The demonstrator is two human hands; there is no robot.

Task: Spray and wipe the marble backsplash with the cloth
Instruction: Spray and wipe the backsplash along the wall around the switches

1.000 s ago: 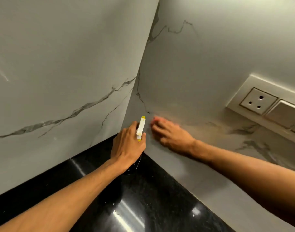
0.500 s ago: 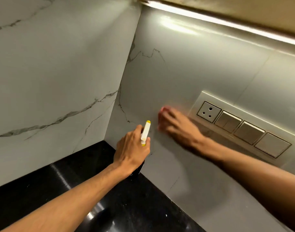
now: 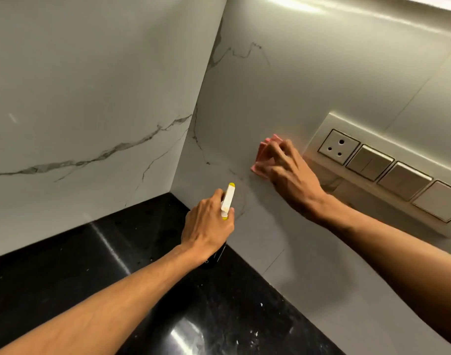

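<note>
The white marble backsplash [image 3: 283, 93] with grey veins covers two walls that meet in a corner. My right hand [image 3: 288, 172] presses a pink cloth [image 3: 264, 152] flat against the right wall, just left of the socket panel. My left hand [image 3: 209, 224] grips a spray bottle [image 3: 227, 201] with a white and yellow head, its nozzle facing the right wall. The bottle's dark body is mostly hidden under my hand.
A socket and switch panel [image 3: 388, 170] sits on the right wall, close to the cloth. A glossy black countertop [image 3: 116, 252] runs below both walls. A light strip glows along the top right edge.
My right hand has carried the cloth up and to the right along the wall, from near the corner toward the socket panel. My left hand keeps the bottle in about the same place.
</note>
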